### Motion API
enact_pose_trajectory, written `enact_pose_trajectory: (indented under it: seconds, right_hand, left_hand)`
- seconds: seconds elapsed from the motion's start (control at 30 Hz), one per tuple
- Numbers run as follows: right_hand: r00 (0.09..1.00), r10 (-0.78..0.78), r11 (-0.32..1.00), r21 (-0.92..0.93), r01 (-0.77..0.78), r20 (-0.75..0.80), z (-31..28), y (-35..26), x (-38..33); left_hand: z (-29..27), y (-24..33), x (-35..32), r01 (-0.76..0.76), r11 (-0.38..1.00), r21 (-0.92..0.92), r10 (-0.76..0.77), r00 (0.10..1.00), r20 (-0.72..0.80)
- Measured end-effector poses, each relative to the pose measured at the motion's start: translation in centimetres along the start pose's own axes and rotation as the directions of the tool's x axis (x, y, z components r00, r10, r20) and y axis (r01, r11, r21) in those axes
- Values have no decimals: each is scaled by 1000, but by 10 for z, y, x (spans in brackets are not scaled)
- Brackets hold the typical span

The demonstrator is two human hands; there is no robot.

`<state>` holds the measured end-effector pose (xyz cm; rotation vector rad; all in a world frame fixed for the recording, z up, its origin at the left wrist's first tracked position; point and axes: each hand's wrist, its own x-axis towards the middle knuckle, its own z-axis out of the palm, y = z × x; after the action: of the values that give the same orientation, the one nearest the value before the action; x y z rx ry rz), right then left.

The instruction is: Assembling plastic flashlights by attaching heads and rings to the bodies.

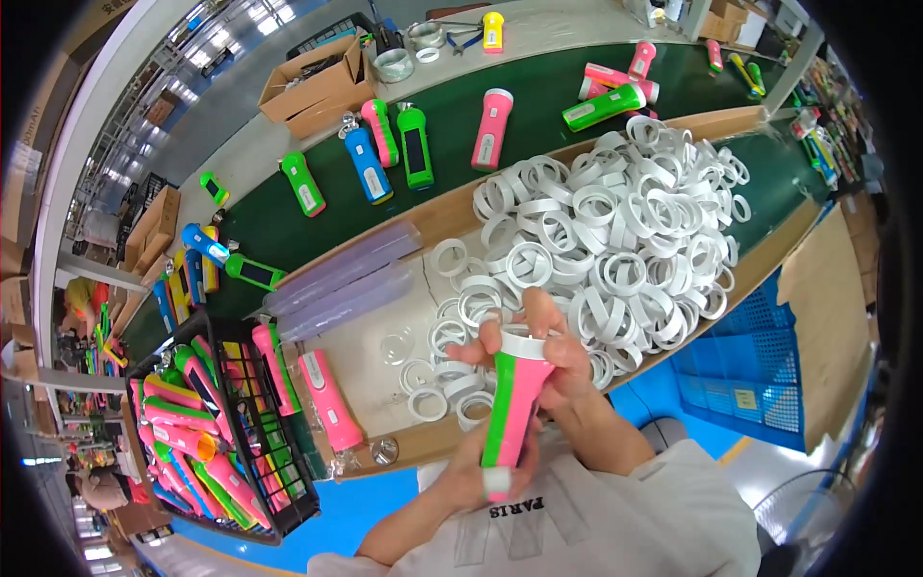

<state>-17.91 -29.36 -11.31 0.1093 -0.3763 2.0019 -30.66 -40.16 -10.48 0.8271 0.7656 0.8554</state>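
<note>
A pink and green flashlight (517,409) is held in front of my body, its wide head tilted up and away from me. My left hand (468,469) is closed around its narrow lower end. At the head, my right hand (571,373) grips the white ring (522,344) around the rim, with fingers on both sides. A large heap of loose white rings (615,231) lies just beyond my hands in a shallow cardboard tray (361,385). To the left, a pink flashlight (330,399) rests across the tray's edge, beside a small silver reflector cup (384,450).
Rolled clear plastic sheets (346,288) lie in the tray's left part. A black crate (288,514) full of colourful flashlights stands at the left. Several flashlights lie on the green belt (437,212) beyond. At the right are a blue crate (740,361) and a cardboard sheet (832,317).
</note>
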Motion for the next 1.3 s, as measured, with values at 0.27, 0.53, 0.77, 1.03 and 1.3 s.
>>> enact_pose_trajectory:
  seconds: [0.27,0.53,0.77,1.03,1.3]
  right_hand:
    - [958,-144,834,-552,-16,-247,-3,-6,-4]
    - [974,14,914,-392,-105,-227,3,-18,-1]
    - [994,102,993,50,-103,25,6,-1,-2]
    - [957,-78,963,270,0,278,-10,9,-12]
    - [974,-225,791,-587,172,-17,-6,-9,-16]
  left_hand:
    - [-25,3,24,-8,393,919,469,862,-193]
    - [-15,11,7,22,867,498,124,959,-257]
    - [15,3,-7,297,735,-609,-163,950,267]
    - [15,5,-11,317,775,-547,-148,932,331]
    - [-14,5,17,-16,541,841,339,919,-201]
